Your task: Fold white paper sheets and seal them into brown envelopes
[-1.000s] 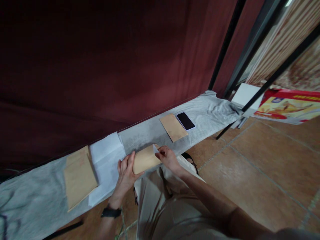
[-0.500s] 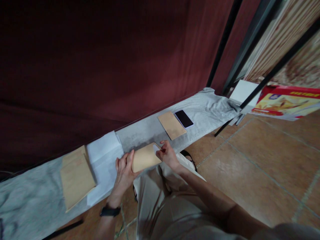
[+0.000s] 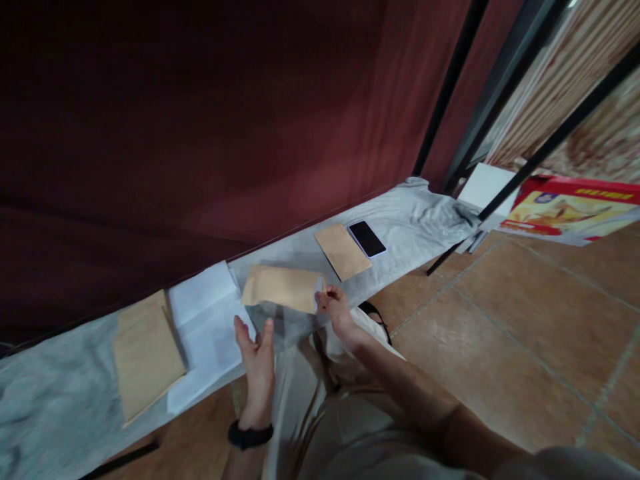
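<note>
Big dark red curtain (image 3: 200, 120) filling the whole back, hanging right behind the counter. Long narrow counter (image 3: 415, 223) under a grey cloth, running from lower left up to the right, tiled floor (image 3: 525, 320) along its near side. Off to the far right, a red and yellow printed box (image 3: 570, 210) on the floor behind a black slanted pole (image 3: 550, 143).

On the counter from the left: a brown envelope stack (image 3: 145, 353), then white sheets of paper (image 3: 205, 320) just beside it and tucked partly under its right edge. Further right, a single brown envelope lying flat (image 3: 343, 250) with a black phone (image 3: 367, 239) touching its right edge, screen up.

Main item: brown envelope (image 3: 283, 288), up off the cloth over the middle stretch of the counter, casting a shadow below it. Long axis running roughly along the counter, left end toward the white sheets, right end toward the body side, slightly tilted down to the right. A bit of white showing at that right end, can't tell exactly what it is.

Right hand (image 3: 334, 308) pinching the envelope's right end between thumb and fingertips. Left hand (image 3: 257, 350) below the envelope, flat and spread with fingers pointing up, holding nothing, not touching it. Black wristband (image 3: 249, 435) on that wrist. Nothing between the envelope and the cloth under it.
</note>
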Tool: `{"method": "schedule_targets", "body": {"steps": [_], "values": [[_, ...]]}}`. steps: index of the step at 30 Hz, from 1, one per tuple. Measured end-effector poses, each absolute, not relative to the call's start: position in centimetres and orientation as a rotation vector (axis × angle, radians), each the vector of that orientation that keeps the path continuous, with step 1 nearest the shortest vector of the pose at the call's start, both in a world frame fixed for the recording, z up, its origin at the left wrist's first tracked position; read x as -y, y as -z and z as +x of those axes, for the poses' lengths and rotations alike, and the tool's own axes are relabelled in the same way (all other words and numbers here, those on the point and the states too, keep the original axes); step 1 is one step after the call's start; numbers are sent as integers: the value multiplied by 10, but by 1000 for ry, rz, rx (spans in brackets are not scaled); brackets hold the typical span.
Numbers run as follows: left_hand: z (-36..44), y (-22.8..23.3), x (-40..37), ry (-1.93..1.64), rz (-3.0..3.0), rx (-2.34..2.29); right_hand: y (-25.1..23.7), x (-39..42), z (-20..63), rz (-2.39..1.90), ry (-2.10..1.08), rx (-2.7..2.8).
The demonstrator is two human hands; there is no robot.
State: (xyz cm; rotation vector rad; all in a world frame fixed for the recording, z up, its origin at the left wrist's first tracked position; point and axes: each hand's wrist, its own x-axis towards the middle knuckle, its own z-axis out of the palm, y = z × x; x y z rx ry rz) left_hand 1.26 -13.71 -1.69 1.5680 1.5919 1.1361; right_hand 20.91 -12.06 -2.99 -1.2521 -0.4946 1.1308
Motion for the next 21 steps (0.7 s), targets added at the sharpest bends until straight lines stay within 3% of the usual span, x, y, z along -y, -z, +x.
{"method": "schedule_targets", "body": {"steps": [2,5,21], "values": [[31,13,138,-1200,1014,-1476,28,121,203,-1236,-1144,451],[63,1,134,-1026,621,-1182,26,122,195,-1216,-1147,389],[80,13,87,-1011,570,-1289,32,106,196,-1300,-1177,600]]}}
